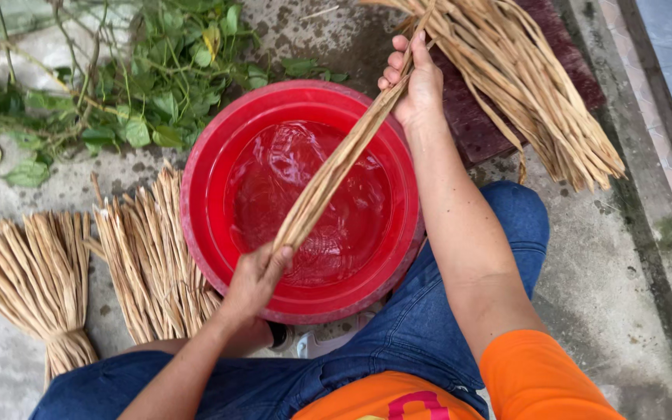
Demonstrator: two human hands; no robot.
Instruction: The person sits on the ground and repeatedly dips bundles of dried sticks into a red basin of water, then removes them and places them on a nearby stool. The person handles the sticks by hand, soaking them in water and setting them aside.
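- Head view: I see my left hand [252,281] closed around the near end of a strip bundle [336,167], fingers wrapped under it and the thumb pressed on top.
- My right hand [414,82] grips the same strip bundle further up, fingers curled tight together round it, knuckles facing the camera.
- The strip bundle is a thin sheaf of tan dried strips; its long axis runs on a diagonal from lower left at my left hand to upper right at my right hand, and beyond that grip it carries on toward the top edge.
- It stretches above the red basin [204,233], which holds water; I cannot tell whether the strips touch the surface.
- Past my right hand lies a loose pile of strips [546,101], fanning toward the lower right over a dark red mat [476,132].
- Left of the basin, two tied bundles [40,280] lie on the concrete ground [608,295], one touching the basin wall.
- Green leafy stems [141,85] lie at the upper left.
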